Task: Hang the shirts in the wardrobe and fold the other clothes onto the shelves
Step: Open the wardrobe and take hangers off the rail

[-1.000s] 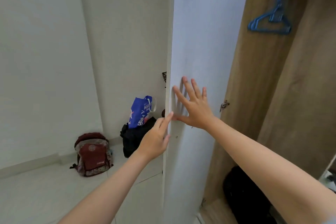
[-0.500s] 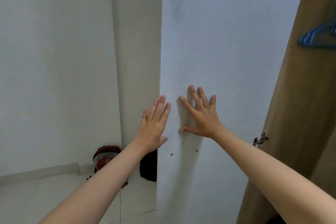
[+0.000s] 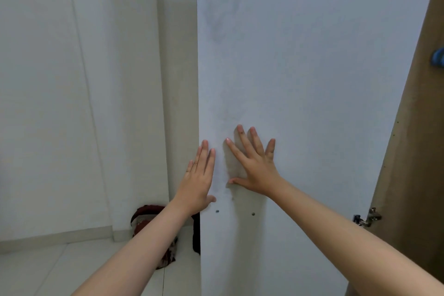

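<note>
Below and behind the left hand [image 3: 198, 180], a dark red backpack [image 3: 144, 216] sits on the pale tiled floor [image 3: 48, 269] against the wall, partly hidden by the forearm. The left hand itself is released, fingers straight and close together, laid at the free edge of the white wardrobe door [image 3: 300, 79], with the thumb just over the door's face. Just beside it to the right, the right hand [image 3: 255, 166] is also released, fingers spread and palm flat on the same panel; a soft shadow lies under the fingers. Two small screw heads show on the door below the hands. Well to the right of the right hand, a metal hinge [image 3: 366, 217] joins the door to the brown wood side of the wardrobe [image 3: 413, 151], and higher up a sliver of a blue hanger [image 3: 437, 56] peeks past the frame edge. No shirts or other clothes appear anywhere in view, nor any shelves, so the task seems to be at its very beginning: the person is only handling the door, and all the hanging and folding is apparently left to do.
</note>
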{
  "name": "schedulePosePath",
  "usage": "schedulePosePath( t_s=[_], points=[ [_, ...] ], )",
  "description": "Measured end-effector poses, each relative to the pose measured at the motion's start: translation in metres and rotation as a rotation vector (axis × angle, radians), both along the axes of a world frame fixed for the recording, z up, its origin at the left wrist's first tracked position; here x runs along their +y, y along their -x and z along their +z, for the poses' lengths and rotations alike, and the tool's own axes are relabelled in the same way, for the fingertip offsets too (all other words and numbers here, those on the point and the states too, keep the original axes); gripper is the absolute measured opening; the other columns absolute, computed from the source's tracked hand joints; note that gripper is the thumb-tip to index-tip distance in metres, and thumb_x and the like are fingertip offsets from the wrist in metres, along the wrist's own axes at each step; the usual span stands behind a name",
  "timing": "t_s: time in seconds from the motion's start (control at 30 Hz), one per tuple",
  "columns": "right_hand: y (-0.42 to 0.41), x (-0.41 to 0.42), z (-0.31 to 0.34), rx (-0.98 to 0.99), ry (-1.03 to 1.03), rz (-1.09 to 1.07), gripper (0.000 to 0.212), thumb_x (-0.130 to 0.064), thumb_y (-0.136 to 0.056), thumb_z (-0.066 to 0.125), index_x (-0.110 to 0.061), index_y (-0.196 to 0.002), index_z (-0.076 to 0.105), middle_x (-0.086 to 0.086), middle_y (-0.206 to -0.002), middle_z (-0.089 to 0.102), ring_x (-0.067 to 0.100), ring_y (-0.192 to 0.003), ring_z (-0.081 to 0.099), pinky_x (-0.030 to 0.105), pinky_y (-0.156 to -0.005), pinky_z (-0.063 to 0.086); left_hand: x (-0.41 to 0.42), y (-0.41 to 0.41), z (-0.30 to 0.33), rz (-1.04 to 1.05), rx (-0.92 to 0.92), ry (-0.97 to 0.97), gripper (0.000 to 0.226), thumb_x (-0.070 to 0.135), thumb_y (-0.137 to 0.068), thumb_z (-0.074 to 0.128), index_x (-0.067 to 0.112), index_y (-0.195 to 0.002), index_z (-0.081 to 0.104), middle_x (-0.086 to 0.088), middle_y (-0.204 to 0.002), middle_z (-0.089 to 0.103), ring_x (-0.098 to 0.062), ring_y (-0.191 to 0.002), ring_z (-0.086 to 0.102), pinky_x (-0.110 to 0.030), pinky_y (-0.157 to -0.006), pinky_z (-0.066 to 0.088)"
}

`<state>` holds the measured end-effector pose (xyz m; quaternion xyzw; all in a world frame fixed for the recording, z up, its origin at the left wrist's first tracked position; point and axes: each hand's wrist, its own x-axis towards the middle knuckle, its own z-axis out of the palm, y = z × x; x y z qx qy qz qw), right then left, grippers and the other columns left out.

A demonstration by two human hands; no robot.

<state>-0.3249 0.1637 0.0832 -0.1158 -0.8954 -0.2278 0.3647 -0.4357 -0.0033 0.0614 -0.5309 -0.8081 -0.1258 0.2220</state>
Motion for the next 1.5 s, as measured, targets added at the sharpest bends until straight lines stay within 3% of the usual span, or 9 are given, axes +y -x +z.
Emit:
schedulePosePath(
  t_s=[0.13, 0.27, 0.37, 0.57, 0.83, 0.9, 1.07, 1.33, 1.5],
  points=[
    [-0.006, 0.003, 0.005, 0.056, -0.001, 0.128, 0.107, -0.048, -0.066, 0.080, -0.026, -0.151, 0.019, 0.000, -0.160, -0.005, 0.023, -0.147, -0.017, 0.064, -0.107, -0.014, 0.000, -0.004, -0.005, -0.046, -0.046, -0.089, 0.123, 0.042, -0.074, 0.073, 0.007, -0.144, -0.022, -0.008, -0.147, -0.041, -0.024, -0.138, -0.033, -0.042, -0.109, -0.002],
    [-0.029, 0.004, 0.012, 0.143, -0.058, 0.241, 0.077, -0.045, -0.078, 0.068, -0.018, -0.143, 0.036, 0.012, -0.154, 0.030, 0.025, -0.142, 0.026, 0.055, -0.109, 0.025, 0.001, -0.019, -0.009, -0.098, -0.071, -0.229, 0.105, 0.037, -0.079, 0.068, 0.000, -0.147, -0.003, -0.011, -0.154, -0.025, -0.027, -0.142, -0.021, -0.049, -0.107, 0.006],
    [-0.059, 0.011, 0.025, 0.234, -0.066, 0.214, 0.066, -0.047, -0.085, 0.060, -0.018, -0.140, 0.040, 0.011, -0.150, 0.038, 0.023, -0.136, 0.038, 0.049, -0.106, 0.033, 0.013, -0.040, 0.006, -0.211, -0.014, -0.332, 0.095, 0.033, -0.080, 0.066, 0.001, -0.147, 0.008, -0.012, -0.156, -0.012, -0.027, -0.145, -0.011, -0.053, -0.105, 0.010],
    [-0.152, 0.039, 0.052, 0.369, 0.007, 0.057, 0.067, -0.048, -0.086, 0.058, -0.018, -0.142, 0.038, 0.009, -0.153, 0.035, 0.025, -0.138, 0.038, 0.058, -0.107, 0.031, 0.056, -0.110, 0.056, -0.499, 0.050, -0.430, 0.081, 0.040, -0.083, 0.047, 0.005, -0.148, 0.014, -0.012, -0.158, 0.004, -0.023, -0.146, 0.000, -0.047, -0.109, 0.011],
    [-0.265, 0.120, 0.131, 0.629, 0.033, -0.168, 0.072, -0.056, -0.086, 0.056, -0.015, -0.143, 0.041, 0.007, -0.152, 0.036, 0.025, -0.136, 0.038, 0.056, -0.113, 0.026, 0.150, -0.216, 0.162, -0.776, 0.182, -0.563, 0.075, 0.035, -0.083, 0.059, 0.008, -0.145, 0.027, -0.008, -0.153, 0.028, -0.022, -0.142, 0.024, -0.041, -0.110, 0.014],
    [-0.287, 0.147, 0.146, 0.622, 0.028, -0.199, 0.074, -0.058, -0.085, 0.055, -0.016, -0.144, 0.038, 0.007, -0.153, 0.035, 0.025, -0.137, 0.036, 0.058, -0.110, 0.030, 0.175, -0.236, 0.186, -0.795, 0.196, -0.580, 0.075, 0.035, -0.083, 0.062, 0.010, -0.145, 0.029, -0.007, -0.152, 0.031, -0.021, -0.141, 0.027, -0.041, -0.111, 0.018],
    [-0.324, 0.214, 0.170, 0.602, 0.083, -0.279, 0.085, -0.069, -0.078, 0.049, -0.026, -0.148, 0.027, 0.002, -0.157, 0.024, 0.023, -0.141, 0.022, 0.056, -0.115, 0.017, 0.237, -0.264, 0.225, -0.831, 0.144, -0.563, 0.077, 0.036, -0.083, 0.064, 0.013, -0.146, 0.027, -0.006, -0.151, 0.032, -0.021, -0.140, 0.028, -0.038, -0.113, 0.029],
    [-0.353, 0.300, 0.207, 0.501, 0.092, -0.369, 0.096, -0.080, -0.068, 0.043, -0.038, -0.150, 0.015, 0.000, -0.159, 0.015, 0.027, -0.142, 0.017, 0.054, -0.117, 0.013, 0.309, -0.281, 0.251, -0.838, 0.217, -0.490, 0.080, 0.032, -0.081, 0.067, 0.011, -0.146, 0.026, -0.007, -0.150, 0.033, -0.023, -0.137, 0.031, -0.022, -0.108, 0.011],
    [-0.363, 0.334, 0.233, 0.355, 0.065, -0.411, 0.095, -0.085, -0.065, 0.039, -0.053, -0.144, -0.003, -0.008, -0.161, -0.001, 0.029, -0.145, 0.009, 0.055, -0.117, 0.010, 0.334, -0.293, 0.263, -0.796, 0.241, -0.460, 0.081, 0.027, -0.082, 0.065, 0.013, -0.148, 0.020, -0.006, -0.151, 0.029, -0.023, -0.138, 0.028, -0.033, -0.115, 0.016]
  ],
)
